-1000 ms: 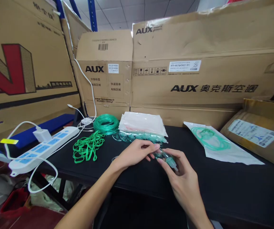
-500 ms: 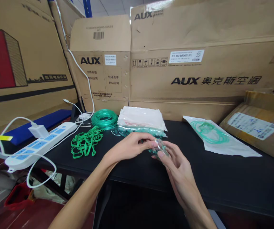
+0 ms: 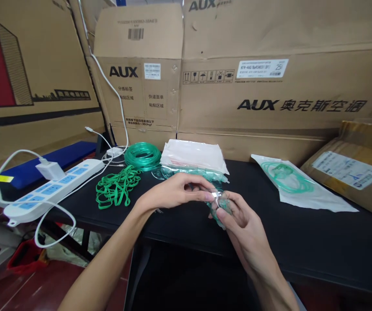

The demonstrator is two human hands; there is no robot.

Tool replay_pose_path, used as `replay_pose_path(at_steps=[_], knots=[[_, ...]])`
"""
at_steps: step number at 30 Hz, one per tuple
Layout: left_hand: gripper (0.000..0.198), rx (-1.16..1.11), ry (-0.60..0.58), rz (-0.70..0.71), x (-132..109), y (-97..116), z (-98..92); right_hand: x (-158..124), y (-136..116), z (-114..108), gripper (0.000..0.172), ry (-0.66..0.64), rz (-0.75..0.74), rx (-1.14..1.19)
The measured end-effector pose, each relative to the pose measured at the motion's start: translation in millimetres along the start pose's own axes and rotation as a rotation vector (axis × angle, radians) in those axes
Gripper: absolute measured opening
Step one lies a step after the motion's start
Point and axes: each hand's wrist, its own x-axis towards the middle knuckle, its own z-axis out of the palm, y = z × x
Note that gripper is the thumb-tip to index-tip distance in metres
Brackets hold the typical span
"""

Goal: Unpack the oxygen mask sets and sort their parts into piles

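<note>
A clear greenish plastic face mask [image 3: 220,211], like an oxygen mask, is held above the front of the black table. My right hand [image 3: 246,222] is wrapped round its right side, thumb on the near face. My left hand [image 3: 186,190] pinches a small shiny metal strip [image 3: 216,195] at the top of the mask, between thumb and fingers. Fingers hide part of the mask. Behind my left hand lies a row of similar green masks [image 3: 198,173] beside a stack of white pouches [image 3: 194,153].
Left on the table [image 3: 328,242] are a coil of green tubing [image 3: 143,156], a heap of green elastic straps [image 3: 117,186] and a white power strip [image 3: 54,185] with cables. At right lie a pouch with green tubing [image 3: 302,185] and a taped carton [image 3: 344,162]. Large cardboard boxes [image 3: 270,95] stand behind.
Both hands still hold the mask at nearly the same place. The mask has turned slightly, and the metal strip now shows more plainly. The camera view has shifted a little.
</note>
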Motion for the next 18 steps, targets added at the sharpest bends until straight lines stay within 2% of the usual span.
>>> replay_pose_path(at_steps=[6, 18], knots=[[0.022, -0.098, -0.011, -0.015, 1.0, -3.0, 1.7, -1.6, -3.8, 0.9, 0.030, -0.024, 0.007, 0.077], [0.021, 0.043, 0.002, -0.009, 2.4, -6.7, 5.2, 2.6, 2.9, -2.1, 0.028, 0.094, -0.010, 0.011]])
